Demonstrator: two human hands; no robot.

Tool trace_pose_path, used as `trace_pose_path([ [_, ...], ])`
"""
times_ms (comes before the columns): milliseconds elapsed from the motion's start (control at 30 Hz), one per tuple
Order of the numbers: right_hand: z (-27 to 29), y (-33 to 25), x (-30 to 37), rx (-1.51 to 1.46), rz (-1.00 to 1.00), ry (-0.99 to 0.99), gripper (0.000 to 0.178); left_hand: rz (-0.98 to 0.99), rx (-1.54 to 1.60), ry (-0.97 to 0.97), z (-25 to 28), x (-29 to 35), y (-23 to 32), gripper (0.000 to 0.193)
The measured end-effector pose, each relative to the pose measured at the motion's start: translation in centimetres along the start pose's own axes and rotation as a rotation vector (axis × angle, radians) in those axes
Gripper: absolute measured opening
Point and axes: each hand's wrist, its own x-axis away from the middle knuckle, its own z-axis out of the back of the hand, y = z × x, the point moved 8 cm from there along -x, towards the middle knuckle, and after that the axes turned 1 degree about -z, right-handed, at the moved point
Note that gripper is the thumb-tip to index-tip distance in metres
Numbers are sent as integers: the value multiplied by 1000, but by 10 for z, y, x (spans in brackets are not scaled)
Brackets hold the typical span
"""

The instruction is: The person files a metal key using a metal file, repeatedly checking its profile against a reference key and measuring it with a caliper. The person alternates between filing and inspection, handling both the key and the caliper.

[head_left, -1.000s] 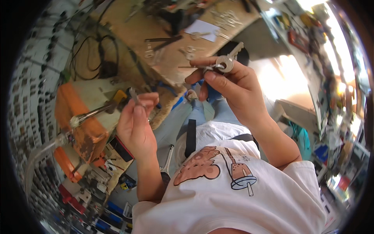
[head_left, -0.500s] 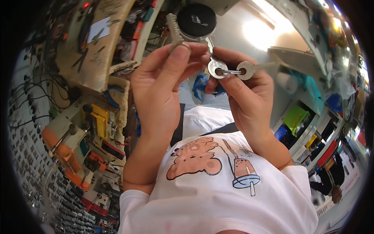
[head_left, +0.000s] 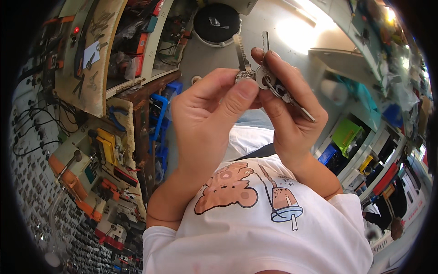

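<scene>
My left hand (head_left: 203, 114) is closed, its thumb pressing the head of a flat silver key (head_left: 242, 54) against the fingers. That key's toothed blade points up and away from me. Beside it, my right hand (head_left: 292, 114) is closed on a small bunch of keys. One of these keys has a round head (head_left: 262, 76), and its blade stands upright between the fingertips. A metal ring (head_left: 270, 83) passes through that head. A second key (head_left: 305, 113) from the bunch lies slanted along the right fingers. The two key heads are very close together; whether they touch I cannot tell.
A round black-topped stool (head_left: 216, 25) stands ahead on the floor. On the left are a board (head_left: 96, 68) with loose keys, a machine with orange parts (head_left: 68, 176) and densely hung keys (head_left: 77, 239). A green bin (head_left: 346, 134) sits on shelving at right.
My hands have come together, bringing the left key beside the bunch. The left key has moved right and down. The bunch's second key has swung from pointing right to slanting down along my right fingers.
</scene>
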Motion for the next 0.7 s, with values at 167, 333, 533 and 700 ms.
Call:
trace_pose_path([
  [167,8,-3,2,32,-14,-111,47,-27,-11,-44,-9,-2,-3,15],
  [333,32,7,-4,-234,-86,-42,52,-55,-188,-59,-5,-8,0,16],
  [533,28,23,-22,-351,-427,-135,32,13,-115,-52,-3,-12,-5,17],
  [700,20,21,-25,-486,-472,-160,25,49,59,-95,-6,-14,-6,17],
])
